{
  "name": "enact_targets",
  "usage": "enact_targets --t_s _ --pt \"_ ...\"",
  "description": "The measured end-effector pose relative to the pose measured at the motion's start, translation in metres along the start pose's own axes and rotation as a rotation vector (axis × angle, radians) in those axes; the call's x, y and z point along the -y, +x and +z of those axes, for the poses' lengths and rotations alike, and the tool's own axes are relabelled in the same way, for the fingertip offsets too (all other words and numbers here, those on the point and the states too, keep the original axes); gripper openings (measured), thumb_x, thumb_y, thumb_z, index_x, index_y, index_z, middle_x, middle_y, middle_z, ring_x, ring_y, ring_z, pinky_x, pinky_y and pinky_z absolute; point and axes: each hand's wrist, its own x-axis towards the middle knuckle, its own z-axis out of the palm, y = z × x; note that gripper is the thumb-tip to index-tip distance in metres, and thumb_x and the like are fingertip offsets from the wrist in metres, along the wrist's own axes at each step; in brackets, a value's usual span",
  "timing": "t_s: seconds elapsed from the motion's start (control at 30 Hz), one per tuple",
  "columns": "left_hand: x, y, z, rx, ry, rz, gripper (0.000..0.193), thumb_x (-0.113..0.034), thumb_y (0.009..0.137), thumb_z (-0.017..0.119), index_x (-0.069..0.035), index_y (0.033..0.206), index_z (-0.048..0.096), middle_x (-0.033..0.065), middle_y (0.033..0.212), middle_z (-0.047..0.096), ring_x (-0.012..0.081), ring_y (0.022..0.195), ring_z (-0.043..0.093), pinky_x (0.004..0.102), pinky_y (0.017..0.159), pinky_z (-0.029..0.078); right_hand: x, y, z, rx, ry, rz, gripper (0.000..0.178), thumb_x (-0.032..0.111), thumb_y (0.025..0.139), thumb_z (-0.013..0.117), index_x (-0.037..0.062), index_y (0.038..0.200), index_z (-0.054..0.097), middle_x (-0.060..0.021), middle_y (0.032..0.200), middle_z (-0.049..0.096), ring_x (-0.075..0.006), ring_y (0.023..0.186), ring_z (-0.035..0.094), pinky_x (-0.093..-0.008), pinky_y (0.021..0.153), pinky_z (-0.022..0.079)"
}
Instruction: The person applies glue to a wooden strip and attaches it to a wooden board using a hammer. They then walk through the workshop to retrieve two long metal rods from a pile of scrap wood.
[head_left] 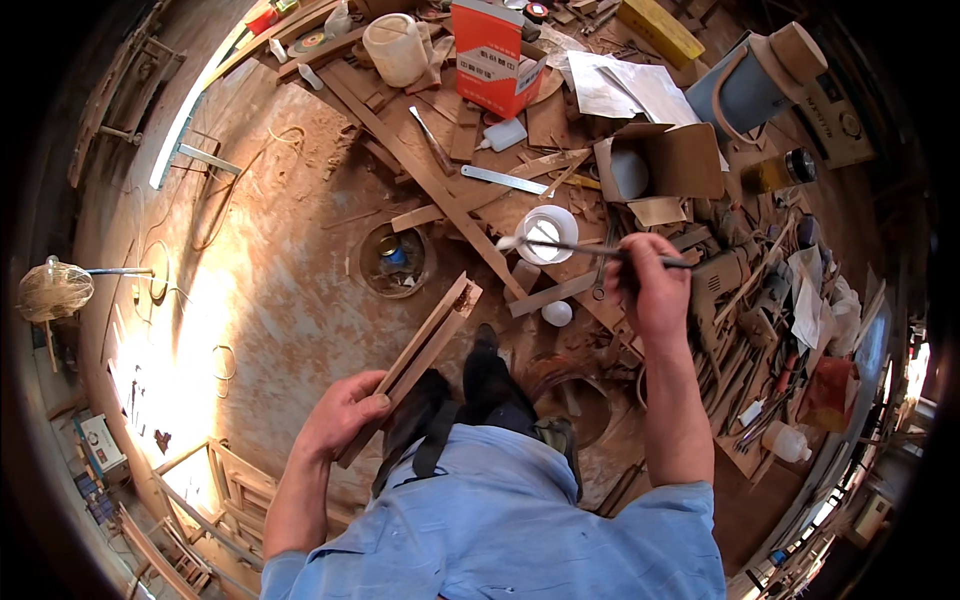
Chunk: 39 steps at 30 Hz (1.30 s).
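My left hand (pixel 342 412) is closed around a grooved length of wood (pixel 432 338), which slants up and away from me. A long slot runs along its face, and its far end has a rough notch. My right hand (pixel 656 288) grips a thin dark stick (pixel 580 249) with a white-coated tip, possibly a brush. That tip is just left of a white plastic tub (pixel 549 213), and the stick crosses above its opening. White paste or liquid shows inside the tub. Close to the tub lies a small round white lid or cap (pixel 557 314).
Wood strips (pixel 430 180), a steel ruler (pixel 505 180) and a red box (pixel 490 60) clutter the bench ahead. An open carton (pixel 690 165) and power tools (pixel 722 275) crowd the right. A round container (pixel 425 262) stands ahead of my left hand.
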Motion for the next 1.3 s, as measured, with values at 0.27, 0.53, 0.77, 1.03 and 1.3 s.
enact_targets --t_s 0.27,0.53,0.77,1.03,1.3 --pt "0.018 0.001 -0.010 -0.003 -0.129 0.020 0.036 -0.023 0.080 0.060 0.001 0.107 0.060 0.0081 0.090 0.064 0.0172 0.074 0.062 0.0315 0.068 0.052 -0.066 0.052 -0.027 -0.114 -0.546 -0.058 0.016 0.015 0.090 0.062 0.0009 0.094 0.067 0.0021 0.073 0.062 -0.0033 0.064 0.052 -0.0201 0.058 0.041" --pt "0.010 -0.001 -0.011 -0.002 -0.155 0.032 0.033 -0.020 0.080 0.059 0.001 0.105 0.060 0.0088 0.089 0.064 0.0174 0.074 0.061 0.0310 0.068 0.051 -0.076 0.055 -0.016 -0.003 -0.660 -0.109 0.019 0.015 0.090 0.062 -0.0019 0.097 0.066 -0.0023 0.080 0.064 -0.0069 0.070 0.055 -0.0230 0.063 0.045" --pt "0.004 -0.002 -0.008 -0.020 -0.106 0.033 0.034 -0.018 0.082 0.057 0.002 0.109 0.060 0.0071 0.087 0.064 0.0154 0.074 0.060 0.0289 0.068 0.050 -0.064 0.055 -0.039 -0.156 -0.156 0.249 0.021 0.024 0.094 0.058 0.0034 0.090 0.058 -0.0054 0.071 0.063 -0.0110 0.050 0.054 -0.0246 0.040 0.041" --pt "0.004 0.000 -0.008 -0.045 -0.045 0.051 0.035 -0.020 0.083 0.058 0.002 0.110 0.060 0.0068 0.090 0.063 0.0146 0.075 0.060 0.0288 0.069 0.050 -0.014 -0.020 0.012 -0.001 0.212 0.014 0.014 0.015 0.097 0.050 0.0012 0.096 0.055 -0.0120 0.072 0.063 -0.0175 0.053 0.059 -0.0280 0.042 0.047" --pt "0.011 0.002 -0.011 -0.045 -0.061 0.078 0.039 -0.021 0.083 0.058 0.002 0.113 0.059 0.0074 0.090 0.063 0.0154 0.075 0.060 0.0295 0.067 0.051 -0.037 -0.041 0.031 0.196 0.194 0.017 0.015 0.015 0.095 0.057 0.0005 0.098 0.060 -0.0093 0.073 0.063 -0.0134 0.057 0.057 -0.0244 0.051 0.046"
